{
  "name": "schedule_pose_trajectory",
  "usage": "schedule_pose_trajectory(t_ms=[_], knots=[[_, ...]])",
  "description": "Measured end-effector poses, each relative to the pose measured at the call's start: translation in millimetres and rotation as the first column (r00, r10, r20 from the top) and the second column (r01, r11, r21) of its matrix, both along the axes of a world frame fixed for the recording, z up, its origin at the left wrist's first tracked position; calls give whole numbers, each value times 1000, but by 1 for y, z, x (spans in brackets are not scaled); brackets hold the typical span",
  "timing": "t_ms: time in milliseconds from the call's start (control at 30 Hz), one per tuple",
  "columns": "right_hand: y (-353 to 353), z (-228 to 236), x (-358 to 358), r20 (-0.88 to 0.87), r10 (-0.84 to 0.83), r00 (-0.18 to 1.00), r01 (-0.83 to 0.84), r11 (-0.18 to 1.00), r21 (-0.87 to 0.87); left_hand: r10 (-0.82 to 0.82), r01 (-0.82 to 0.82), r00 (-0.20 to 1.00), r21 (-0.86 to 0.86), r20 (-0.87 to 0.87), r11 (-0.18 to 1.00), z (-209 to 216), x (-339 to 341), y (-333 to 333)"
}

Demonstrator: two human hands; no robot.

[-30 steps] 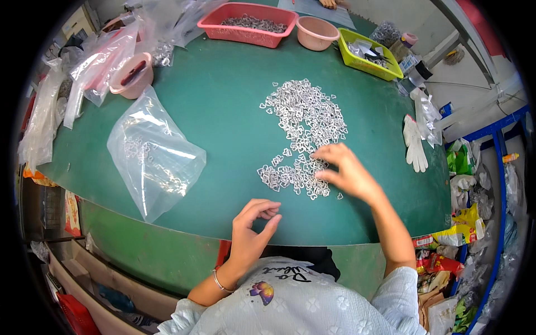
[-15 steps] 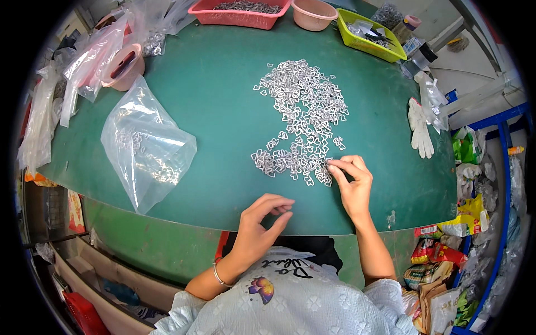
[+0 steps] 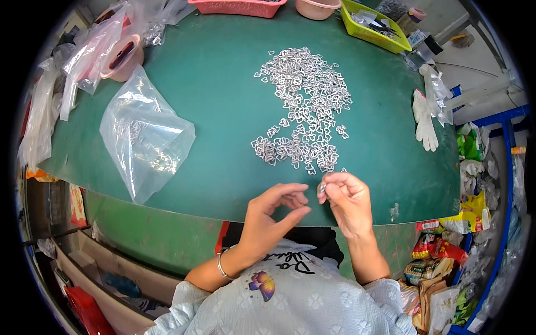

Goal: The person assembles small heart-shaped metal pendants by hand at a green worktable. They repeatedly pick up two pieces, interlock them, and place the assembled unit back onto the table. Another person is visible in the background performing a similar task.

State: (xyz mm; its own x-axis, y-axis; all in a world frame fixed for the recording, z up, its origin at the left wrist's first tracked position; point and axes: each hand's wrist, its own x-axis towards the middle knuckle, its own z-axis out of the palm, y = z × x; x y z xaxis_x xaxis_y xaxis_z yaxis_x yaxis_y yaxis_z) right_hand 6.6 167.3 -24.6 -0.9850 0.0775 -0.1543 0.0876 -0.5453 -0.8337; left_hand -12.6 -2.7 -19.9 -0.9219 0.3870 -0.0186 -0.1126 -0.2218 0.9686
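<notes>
Along the far side of the green desk [image 3: 223, 100] I see a pink basket [image 3: 240, 8], a peach bowl [image 3: 317, 10] just beside it, and a yellow-green tray [image 3: 368, 34] of odds and ends. Over on the left, a pale pink bowl [image 3: 120, 73] with a dark red object [image 3: 121, 54] in it sits against clear plastic bags [image 3: 42, 117]. A white glove [image 3: 425, 121] lies near the right edge, fingers toward the near side. Beyond it stands a blue metal frame [image 3: 509, 162], with a yellow packet [image 3: 474, 209] among crumpled packaging. Low on the left, a red thing [image 3: 86, 310] sits by a long beige box [image 3: 106, 279].
</notes>
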Motion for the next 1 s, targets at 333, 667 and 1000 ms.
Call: schedule_pose_trajectory(t_ms=[333,667,1000], knots=[[-16,17,16,-107,38,993,-14,978,209,54,-50,997,61,-54,997,5,3,1],[-18,17,18,-168,69,983,-30,974,226,100,-102,959,9,-266,995,15,4,-1],[-23,23,18,-179,95,979,-73,989,125,-91,42,974,230,209,972,14,3,-5]])
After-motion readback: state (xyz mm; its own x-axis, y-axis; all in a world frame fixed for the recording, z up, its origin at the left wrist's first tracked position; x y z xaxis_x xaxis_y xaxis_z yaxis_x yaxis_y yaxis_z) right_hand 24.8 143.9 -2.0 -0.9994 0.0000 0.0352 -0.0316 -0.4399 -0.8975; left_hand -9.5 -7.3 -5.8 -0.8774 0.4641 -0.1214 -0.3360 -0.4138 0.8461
